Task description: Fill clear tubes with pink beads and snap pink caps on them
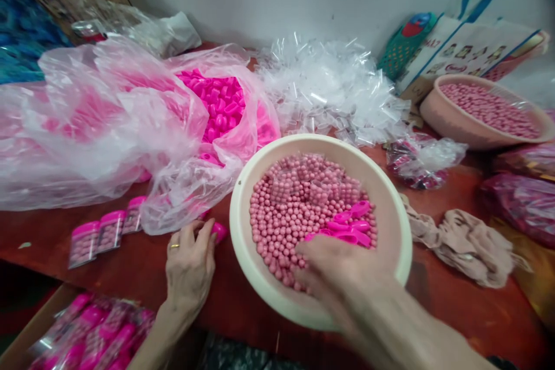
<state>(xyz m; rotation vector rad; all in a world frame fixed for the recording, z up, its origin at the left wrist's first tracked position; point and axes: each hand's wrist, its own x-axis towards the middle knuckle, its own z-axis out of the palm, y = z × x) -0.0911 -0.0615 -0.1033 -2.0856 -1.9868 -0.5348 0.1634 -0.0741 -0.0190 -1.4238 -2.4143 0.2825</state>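
My left hand (191, 260), a ring on one finger, rests low over the red tabletop with its fingers closed on a bright pink plastic cap (219, 232). My right hand (333, 263) is inside the cream basin (245, 266), just over the pink beads (277, 219). Motion blurs it and its fingertips are partly hidden, so whether it grips anything is unclear. Several pink caps (359, 225) lie on the beads beside that hand. Clear plastic sleeves (321, 188) lie on the beads at the back of the basin.
A plastic bag (173, 139) of pink caps lies at left, beside filled bead boxes (110, 230). A crate of packed boxes (99, 335) sits lower left. Clear sleeves (329, 87) are heaped behind the basin. At right are another bead bowl (437, 118) and a crumpled cloth (474, 248).
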